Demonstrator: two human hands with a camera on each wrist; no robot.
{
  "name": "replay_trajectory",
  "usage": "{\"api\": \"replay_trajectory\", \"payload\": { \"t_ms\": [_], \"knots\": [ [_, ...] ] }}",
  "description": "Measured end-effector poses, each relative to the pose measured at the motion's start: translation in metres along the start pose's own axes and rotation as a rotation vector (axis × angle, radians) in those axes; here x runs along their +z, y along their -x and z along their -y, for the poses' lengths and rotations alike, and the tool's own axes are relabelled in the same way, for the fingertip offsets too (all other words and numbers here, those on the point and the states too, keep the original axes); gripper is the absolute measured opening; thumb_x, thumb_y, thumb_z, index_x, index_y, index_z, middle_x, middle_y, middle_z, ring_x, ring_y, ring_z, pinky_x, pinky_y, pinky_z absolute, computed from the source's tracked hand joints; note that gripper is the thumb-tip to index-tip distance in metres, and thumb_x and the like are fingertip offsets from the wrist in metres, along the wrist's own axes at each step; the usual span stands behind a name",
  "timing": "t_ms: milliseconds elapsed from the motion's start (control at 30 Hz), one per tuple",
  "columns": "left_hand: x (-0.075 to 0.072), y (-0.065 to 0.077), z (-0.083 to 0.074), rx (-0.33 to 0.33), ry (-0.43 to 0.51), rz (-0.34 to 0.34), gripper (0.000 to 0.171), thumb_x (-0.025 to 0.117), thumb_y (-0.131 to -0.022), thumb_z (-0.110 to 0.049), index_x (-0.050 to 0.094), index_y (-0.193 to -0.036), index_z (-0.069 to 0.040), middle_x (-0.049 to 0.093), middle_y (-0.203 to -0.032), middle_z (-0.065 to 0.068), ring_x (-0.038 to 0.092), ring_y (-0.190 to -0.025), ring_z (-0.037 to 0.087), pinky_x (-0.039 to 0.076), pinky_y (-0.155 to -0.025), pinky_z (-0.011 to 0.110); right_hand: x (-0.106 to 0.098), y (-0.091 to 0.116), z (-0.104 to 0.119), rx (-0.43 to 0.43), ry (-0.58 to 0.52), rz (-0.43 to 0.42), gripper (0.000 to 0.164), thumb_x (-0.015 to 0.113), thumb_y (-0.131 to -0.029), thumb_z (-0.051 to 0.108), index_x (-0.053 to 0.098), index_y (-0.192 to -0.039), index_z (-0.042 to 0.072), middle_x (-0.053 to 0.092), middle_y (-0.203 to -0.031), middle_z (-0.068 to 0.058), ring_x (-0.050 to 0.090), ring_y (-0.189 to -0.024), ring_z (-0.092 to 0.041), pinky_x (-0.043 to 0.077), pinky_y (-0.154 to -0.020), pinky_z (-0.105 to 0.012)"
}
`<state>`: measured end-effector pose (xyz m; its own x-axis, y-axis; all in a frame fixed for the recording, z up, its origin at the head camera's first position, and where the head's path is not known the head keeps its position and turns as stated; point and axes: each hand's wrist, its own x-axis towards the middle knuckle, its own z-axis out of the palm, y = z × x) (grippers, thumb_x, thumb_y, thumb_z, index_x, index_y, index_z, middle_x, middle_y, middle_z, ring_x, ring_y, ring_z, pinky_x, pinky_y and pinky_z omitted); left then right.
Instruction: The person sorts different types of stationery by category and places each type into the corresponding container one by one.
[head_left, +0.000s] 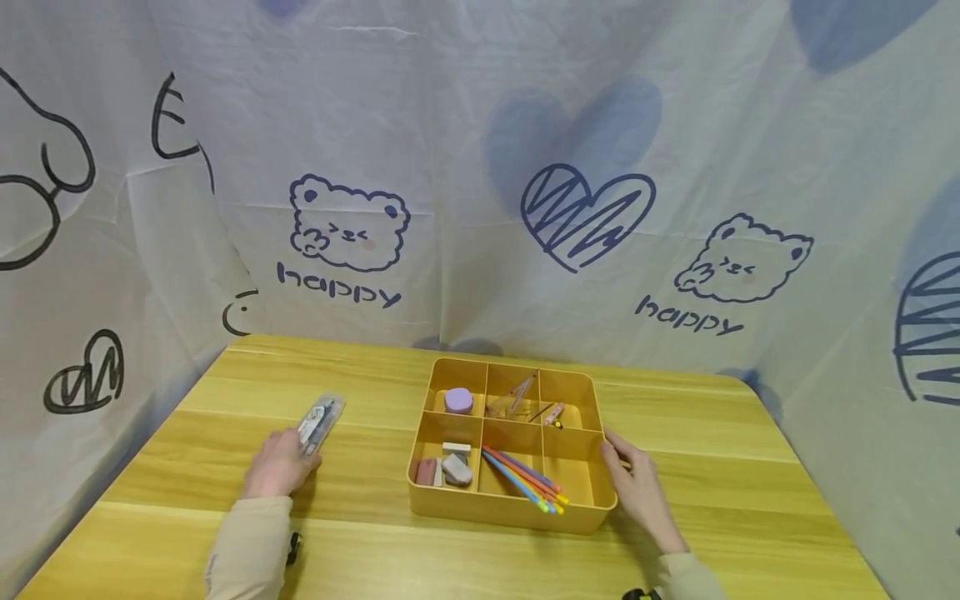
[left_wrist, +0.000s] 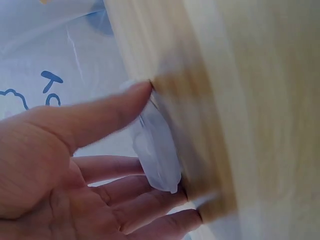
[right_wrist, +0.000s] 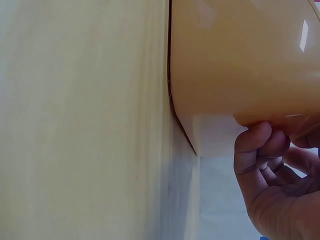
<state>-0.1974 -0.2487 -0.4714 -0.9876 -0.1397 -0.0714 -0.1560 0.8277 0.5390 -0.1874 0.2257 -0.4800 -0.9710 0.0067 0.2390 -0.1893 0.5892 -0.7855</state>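
On the left side of the table, my left hand [head_left: 279, 467] holds a flat, clear plastic case [head_left: 324, 417] with dark marks on it. The left wrist view shows this case [left_wrist: 159, 150] between the thumb and the fingers, close to the wood. A yellow divided organizer box [head_left: 510, 510] sits in the middle. At its right side my right hand [head_left: 639, 492] grips the rim; the right wrist view has curled fingertips [right_wrist: 257, 135] right at the lip of the box [right_wrist: 225, 60].
Inside the box are several erasers [head_left: 456, 469], colored pencils [head_left: 521, 479] leaning over the front wall, a round purple item [head_left: 458, 401], a set square [head_left: 519, 393] and a small pink item [head_left: 554, 413]. A printed white curtain [head_left: 465, 250] hangs behind the wooden table [head_left: 360, 542].
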Motion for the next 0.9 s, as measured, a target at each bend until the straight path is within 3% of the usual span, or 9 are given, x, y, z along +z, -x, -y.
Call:
{"api": "replay_trajectory", "payload": {
  "t_ms": [333, 900],
  "knots": [
    [-0.0012, 0.0040, 0.0054, 0.042, -0.006, -0.059, 0.036, 0.070, -0.089, -0.009, 0.058, -0.111, 0.016, 0.065, -0.089, 0.028, 0.057, -0.070, 0.030, 0.047, -0.057, 0.039, -0.0001, -0.0006, -0.0002, 0.003, 0.006, 0.003, 0.042, 0.046, -0.107, 0.016, 0.053, -0.140, -0.009, 0.061, -0.136, -0.030, 0.063, -0.120, -0.042, 0.058, -0.094, -0.043],
    [-0.0062, 0.0045, 0.0045, 0.054, 0.016, -0.102, 0.034, 0.063, -0.093, -0.008, 0.054, -0.118, 0.014, 0.063, -0.104, 0.038, 0.062, -0.076, 0.036, 0.051, -0.060, 0.044, -0.0008, 0.0000, -0.0010, -0.006, -0.007, 0.007, 0.042, 0.046, -0.107, 0.016, 0.052, -0.140, -0.009, 0.060, -0.136, -0.031, 0.062, -0.121, -0.044, 0.058, -0.094, -0.048]
  ]
}}
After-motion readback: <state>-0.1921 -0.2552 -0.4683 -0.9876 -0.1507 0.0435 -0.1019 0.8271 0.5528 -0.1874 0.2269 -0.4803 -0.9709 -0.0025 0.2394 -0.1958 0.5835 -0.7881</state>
